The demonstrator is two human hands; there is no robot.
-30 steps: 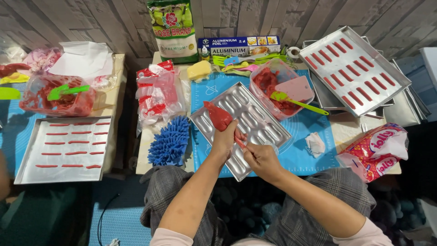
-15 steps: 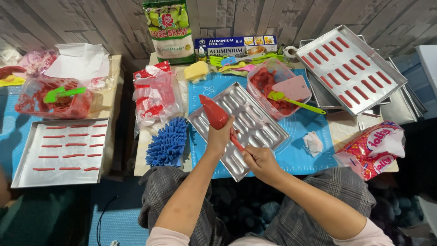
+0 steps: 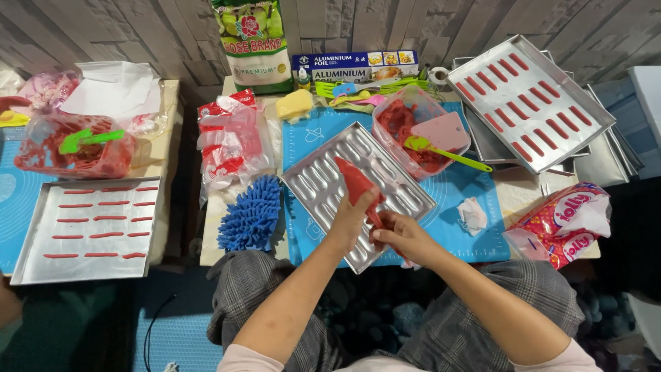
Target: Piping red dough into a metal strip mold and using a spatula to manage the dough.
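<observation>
Piping bag (image 3: 358,187) now lifted off the mold tray (image 3: 323,180), frame centre, tip angled up-left versus a second ago. Left hand (image 3: 351,220) wraps the bag; right hand (image 3: 403,236) pinches its twisted tail. Mold cavities look unfilled.

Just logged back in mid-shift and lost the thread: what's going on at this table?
A seated person holds a red piping bag in both hands, the left hand around its body and the right hand at its twisted end, over a metal mould tray with empty oval cavities. A finished tray of red strips rests at the right, another at the left.
</observation>
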